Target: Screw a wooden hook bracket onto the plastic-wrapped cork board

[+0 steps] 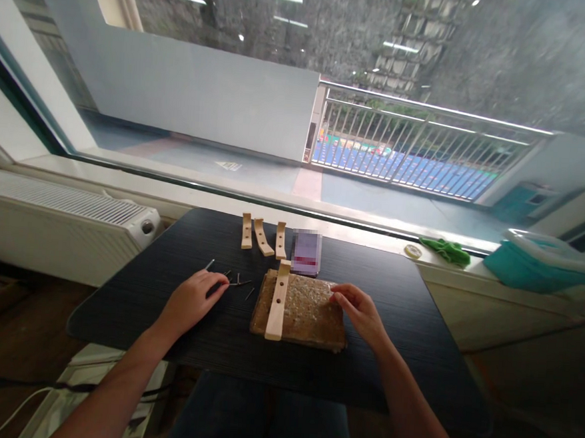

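Note:
My left hand (194,300) rests on the dark table at the left, thumb and index finger pinched together beside several loose dark screws or nails (238,282). A thin metal rod (210,264) sticks out past its knuckles; I cannot tell whether the hand grips it. Over the right edge of a worn brown board (310,314) is my right hand (361,312), its thumb and fingertips closed together. Whatever they may hold is too small to make out. Lying across the board's left part is a pale wooden piece (276,311) with two holes and a raised far end.
Three similar wooden pieces, among them a curved wooden piece (264,237), lie at the far side of the table (132,288). Next to them is a phone (307,252). The windowsill holds a tape roll (413,251), a green cloth (445,251) and a teal bin (540,263). A radiator (63,209) stands left.

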Action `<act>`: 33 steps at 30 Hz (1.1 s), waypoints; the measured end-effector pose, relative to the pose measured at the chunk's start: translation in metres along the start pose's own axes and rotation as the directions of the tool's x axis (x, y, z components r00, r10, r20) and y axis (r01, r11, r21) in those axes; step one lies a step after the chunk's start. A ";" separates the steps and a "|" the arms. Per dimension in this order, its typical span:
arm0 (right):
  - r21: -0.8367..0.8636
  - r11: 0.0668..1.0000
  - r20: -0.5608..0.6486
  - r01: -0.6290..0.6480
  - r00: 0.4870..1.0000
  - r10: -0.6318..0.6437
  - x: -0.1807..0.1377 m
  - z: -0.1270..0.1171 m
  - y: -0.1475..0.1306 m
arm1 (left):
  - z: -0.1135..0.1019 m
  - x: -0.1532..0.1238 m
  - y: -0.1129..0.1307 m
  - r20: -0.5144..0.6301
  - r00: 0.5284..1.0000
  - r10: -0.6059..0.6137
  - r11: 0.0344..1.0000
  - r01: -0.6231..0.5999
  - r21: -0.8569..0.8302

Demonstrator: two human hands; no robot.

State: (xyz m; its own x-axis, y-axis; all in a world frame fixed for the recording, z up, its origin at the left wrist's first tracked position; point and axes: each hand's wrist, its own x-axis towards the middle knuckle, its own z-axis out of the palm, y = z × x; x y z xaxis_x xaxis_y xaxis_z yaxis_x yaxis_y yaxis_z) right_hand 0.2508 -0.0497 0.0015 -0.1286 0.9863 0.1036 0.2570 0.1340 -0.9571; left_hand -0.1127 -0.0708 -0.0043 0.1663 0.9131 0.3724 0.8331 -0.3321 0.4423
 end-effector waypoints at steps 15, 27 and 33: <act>-0.032 0.999 0.015 -0.002 1.000 0.003 0.005 -0.001 -0.007 | 0.010 0.037 0.035 -0.040 0.992 -0.123 0.892 0.093 -0.443; -0.049 0.999 0.042 -0.001 0.999 0.003 0.012 0.002 -0.009 | 0.021 0.051 0.049 0.024 0.974 -0.225 0.699 0.178 -0.692; -0.045 0.999 0.044 -0.010 0.999 0.012 0.014 0.005 -0.006 | 0.025 0.051 0.048 0.051 0.971 -0.235 0.687 0.203 -0.698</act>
State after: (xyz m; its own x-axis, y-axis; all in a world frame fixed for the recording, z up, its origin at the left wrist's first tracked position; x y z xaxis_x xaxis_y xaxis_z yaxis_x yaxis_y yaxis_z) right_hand 0.2422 -0.0373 0.0076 -0.1677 0.9825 0.0804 0.3010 0.1287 -0.9449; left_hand -0.0511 -0.0347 0.0156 -0.0078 0.9764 0.2158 0.2380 -0.2078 0.9488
